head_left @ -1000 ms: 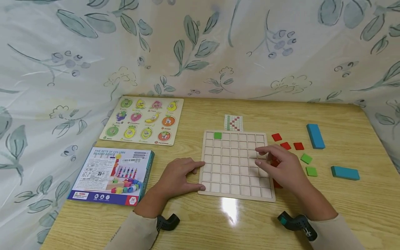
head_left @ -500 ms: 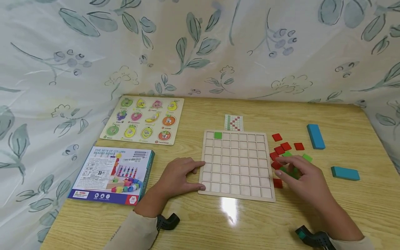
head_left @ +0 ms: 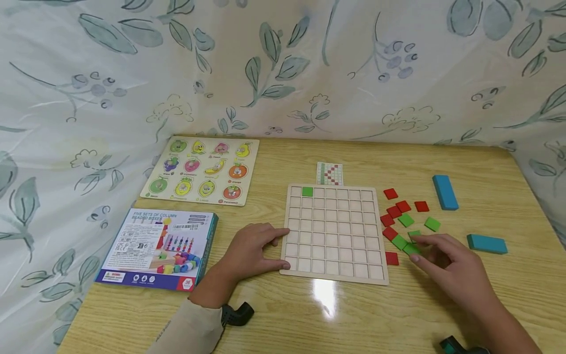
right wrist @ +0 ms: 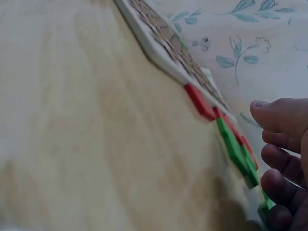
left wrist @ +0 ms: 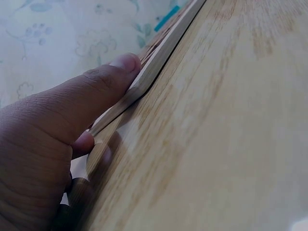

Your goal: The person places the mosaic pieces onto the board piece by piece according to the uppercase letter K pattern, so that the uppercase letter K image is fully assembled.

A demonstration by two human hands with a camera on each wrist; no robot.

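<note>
Currently the board lies flat on the worktop, one green tile in the second square from the left of its far row. The person's left hand touches the board's left edge with spread thumb and forefinger. The right hand is at the loose green tiles, thumb and fingers parted; whether a fingertip touches one cannot be told. Red tiles lie scattered by the board's right edge, two blue blocks farther right.
</note>
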